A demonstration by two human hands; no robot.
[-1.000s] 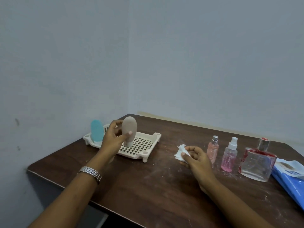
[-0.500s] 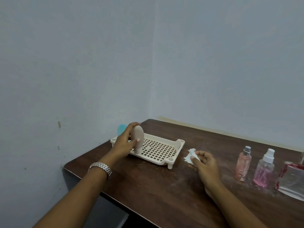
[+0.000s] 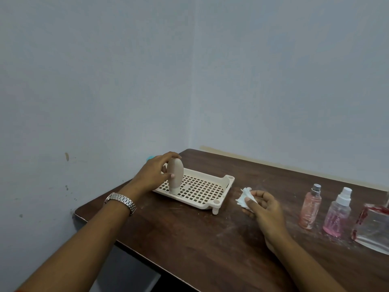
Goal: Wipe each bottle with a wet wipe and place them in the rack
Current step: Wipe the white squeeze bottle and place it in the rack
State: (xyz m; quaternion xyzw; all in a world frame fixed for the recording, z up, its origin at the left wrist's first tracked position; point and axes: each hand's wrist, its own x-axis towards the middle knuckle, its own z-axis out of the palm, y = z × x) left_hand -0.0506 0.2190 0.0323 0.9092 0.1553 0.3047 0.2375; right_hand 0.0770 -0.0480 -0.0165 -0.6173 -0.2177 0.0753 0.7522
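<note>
A beige oval bottle [image 3: 176, 175] stands cap-down on the left part of the cream perforated rack [image 3: 202, 189]. My left hand [image 3: 153, 173] is wrapped around that bottle, thumb in front. Behind the hand only a sliver of a blue bottle [image 3: 150, 158] shows. My right hand [image 3: 263, 209] rests on the table right of the rack and pinches a crumpled white wet wipe [image 3: 245, 197]. Two pink spray bottles, one with a silver top [image 3: 310, 204] and one with a white top [image 3: 337, 212], and a square clear perfume bottle with red edges [image 3: 373, 225] stand at the right.
The dark wooden table [image 3: 189, 234] sits in a corner between two grey walls. Its left front edge runs diagonally below my left forearm, which wears a metal watch [image 3: 122, 200]. The perfume bottle is cut off by the right frame edge.
The view has swung left, so the bottles at the right shifted toward the frame edge. My left hand has lowered the beige bottle onto the rack. My right hand keeps the wipe.
</note>
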